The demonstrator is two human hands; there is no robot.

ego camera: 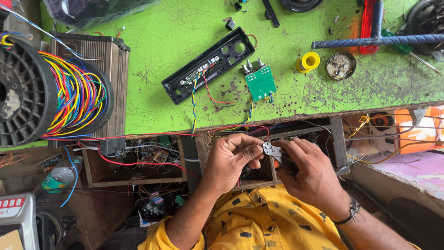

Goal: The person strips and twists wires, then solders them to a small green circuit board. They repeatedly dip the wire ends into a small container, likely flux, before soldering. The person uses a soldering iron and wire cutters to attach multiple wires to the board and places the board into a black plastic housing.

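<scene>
Our left hand and right hand both pinch shut on a small metal bracket, perhaps a switch part; the green circuit board and black panel lie wired but unmounted on the worktop.

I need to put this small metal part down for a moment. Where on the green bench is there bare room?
Bare patches on the green bench top: between the wire spool and black panel, and right of the green circuit board, below the solder reel and round tin. Crowded: the top edge, and wires between panel and board.
</scene>
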